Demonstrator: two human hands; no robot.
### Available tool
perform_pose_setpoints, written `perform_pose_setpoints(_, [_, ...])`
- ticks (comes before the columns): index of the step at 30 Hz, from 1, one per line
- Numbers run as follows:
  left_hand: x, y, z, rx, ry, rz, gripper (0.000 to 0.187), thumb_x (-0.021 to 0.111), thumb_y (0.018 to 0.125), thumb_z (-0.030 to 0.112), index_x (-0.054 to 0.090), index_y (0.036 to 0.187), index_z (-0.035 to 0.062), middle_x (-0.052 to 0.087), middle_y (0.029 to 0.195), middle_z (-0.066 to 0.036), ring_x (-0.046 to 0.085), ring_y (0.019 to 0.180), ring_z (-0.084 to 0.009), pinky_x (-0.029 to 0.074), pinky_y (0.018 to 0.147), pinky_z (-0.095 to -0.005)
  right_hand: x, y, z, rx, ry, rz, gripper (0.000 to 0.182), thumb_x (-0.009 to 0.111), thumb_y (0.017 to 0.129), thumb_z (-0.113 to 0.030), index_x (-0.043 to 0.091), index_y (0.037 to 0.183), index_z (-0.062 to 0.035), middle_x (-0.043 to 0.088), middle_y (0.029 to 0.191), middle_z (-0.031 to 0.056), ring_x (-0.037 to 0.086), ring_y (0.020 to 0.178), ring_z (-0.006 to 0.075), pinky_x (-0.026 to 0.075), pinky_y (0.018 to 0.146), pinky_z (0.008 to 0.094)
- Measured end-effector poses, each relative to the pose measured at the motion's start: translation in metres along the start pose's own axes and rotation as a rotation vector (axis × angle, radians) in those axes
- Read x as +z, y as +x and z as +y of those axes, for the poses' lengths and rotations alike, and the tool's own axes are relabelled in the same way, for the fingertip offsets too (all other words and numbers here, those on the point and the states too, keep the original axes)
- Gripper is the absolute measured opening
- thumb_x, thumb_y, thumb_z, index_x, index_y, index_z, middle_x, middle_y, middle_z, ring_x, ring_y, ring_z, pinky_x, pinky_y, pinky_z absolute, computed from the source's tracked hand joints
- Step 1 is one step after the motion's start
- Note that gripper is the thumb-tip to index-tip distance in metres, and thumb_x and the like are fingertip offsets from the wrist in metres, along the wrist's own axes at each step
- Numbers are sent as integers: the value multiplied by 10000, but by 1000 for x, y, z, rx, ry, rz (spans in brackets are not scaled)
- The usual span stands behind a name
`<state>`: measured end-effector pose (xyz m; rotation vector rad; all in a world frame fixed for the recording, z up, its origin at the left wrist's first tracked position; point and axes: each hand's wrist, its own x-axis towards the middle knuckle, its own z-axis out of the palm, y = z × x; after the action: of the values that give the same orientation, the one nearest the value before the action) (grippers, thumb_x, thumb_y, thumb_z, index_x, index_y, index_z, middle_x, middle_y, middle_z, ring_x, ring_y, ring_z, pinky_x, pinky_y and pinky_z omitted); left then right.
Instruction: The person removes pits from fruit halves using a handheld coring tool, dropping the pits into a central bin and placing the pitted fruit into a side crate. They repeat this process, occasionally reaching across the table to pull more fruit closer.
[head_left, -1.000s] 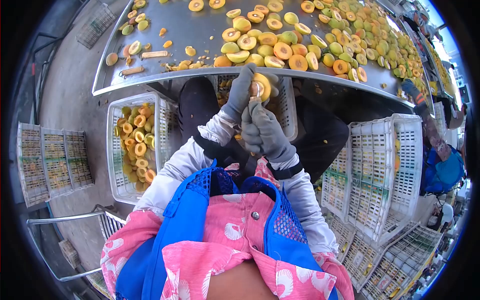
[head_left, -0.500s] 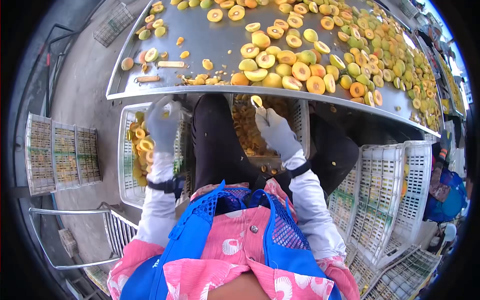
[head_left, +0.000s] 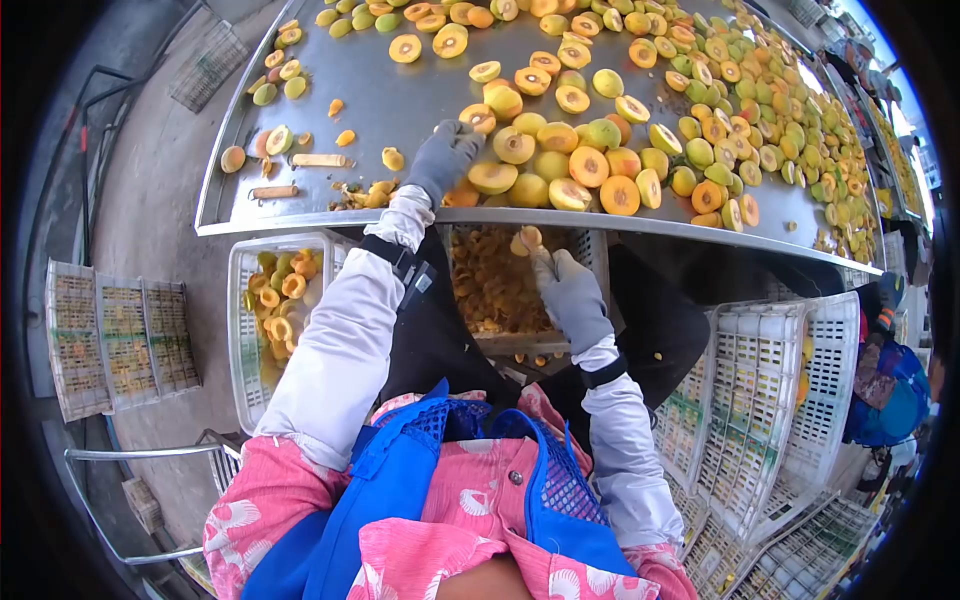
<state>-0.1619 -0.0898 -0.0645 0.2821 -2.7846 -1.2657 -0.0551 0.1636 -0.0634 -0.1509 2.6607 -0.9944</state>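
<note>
My left hand [head_left: 446, 160], in a grey glove, reaches over the table's front edge. Its fingers are slightly apart against the near pile of yellow peach halves [head_left: 514, 145], beside a cut half [head_left: 478, 119]; no fruit is visibly gripped. My right hand [head_left: 574, 298], also gloved, is closed around a small pitting spoon whose handle is mostly hidden. At the spoon's tip sits a roundish yellow-brown piece [head_left: 526, 240], seemingly a peach pit. Below that piece is a crate of brown pits and scraps [head_left: 500, 290] between my knees.
The metal table [head_left: 370, 75] carries many peach halves, thickest at the right. Two wooden-handled tools [head_left: 318, 160] lie at its left. A white crate [head_left: 243, 330] with hollowed halves stands left of my leg. White crates [head_left: 750, 400] stand at right, near another person [head_left: 890, 390].
My left hand has moved from above the left crate up onto the table beside the peaches. The right hand has lowered slightly and shifted right, with the spoon still in it.
</note>
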Motion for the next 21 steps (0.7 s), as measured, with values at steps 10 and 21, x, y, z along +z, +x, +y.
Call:
perform_pose_setpoints(10, [-22,-82,45,-116,-1091,-164,395,332,1022,448,502,1157,117,638,906,-77,607,674,-146,509,569,-262,-24,-35,-60,-140,446,-69,255,581,954,-283,543,966,-32,633,743,219,616,621,369,486,585,439])
perform_pose_setpoints(21, [0,-144,97,88,-984,227,366,521,1001,353,629,1039,5,637,938,-17,571,837,-71,483,730,-237,-3,-71,-99,-332,468,315,166,551,970,-172,508,960,-12,588,698,185,590,684,308,456,543,394])
